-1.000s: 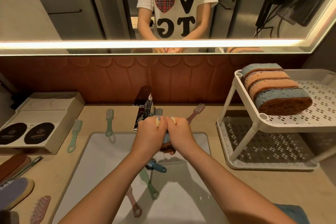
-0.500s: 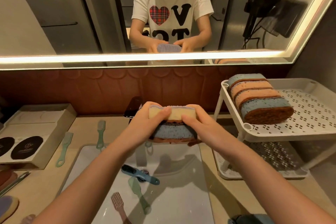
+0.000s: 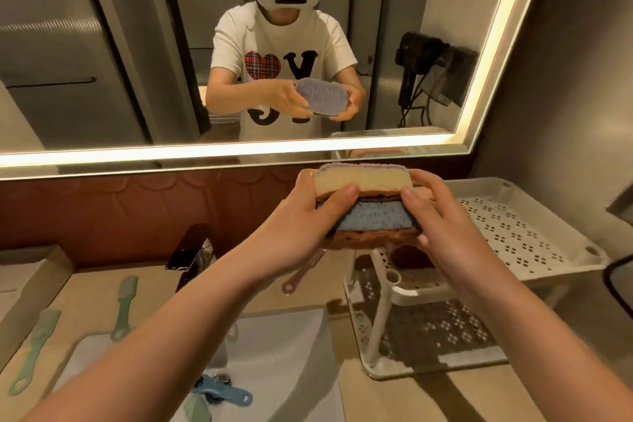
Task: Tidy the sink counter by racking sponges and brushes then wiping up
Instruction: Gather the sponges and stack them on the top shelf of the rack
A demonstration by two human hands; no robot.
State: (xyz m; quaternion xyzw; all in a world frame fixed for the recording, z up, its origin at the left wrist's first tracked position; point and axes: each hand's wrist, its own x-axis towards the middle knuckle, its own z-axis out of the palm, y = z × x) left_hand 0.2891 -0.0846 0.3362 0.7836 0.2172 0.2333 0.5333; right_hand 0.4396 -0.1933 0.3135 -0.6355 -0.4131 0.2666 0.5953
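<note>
sponges [image 3: 370,205] stacked | pinched between left hand [image 3: 301,219] | right hand [image 3: 442,216]

Our 2 hands, left hand [image 3: 301,216] and right hand [image 3: 442,219], clamp the stacked sponges [image 3: 368,205] at the rack's [image 3: 520,233] left edge. To their right we see the perforated top shelf [image 3: 507,226] bare and open. Below them, the faucet [image 3: 191,250] and a pink brush [image 3: 301,276] crowd the counter.

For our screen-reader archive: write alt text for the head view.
Both hands, left hand and right hand, hold a stack of sponges above a sink, beside a white two-tier rack; brushes lie on the counter.
</note>
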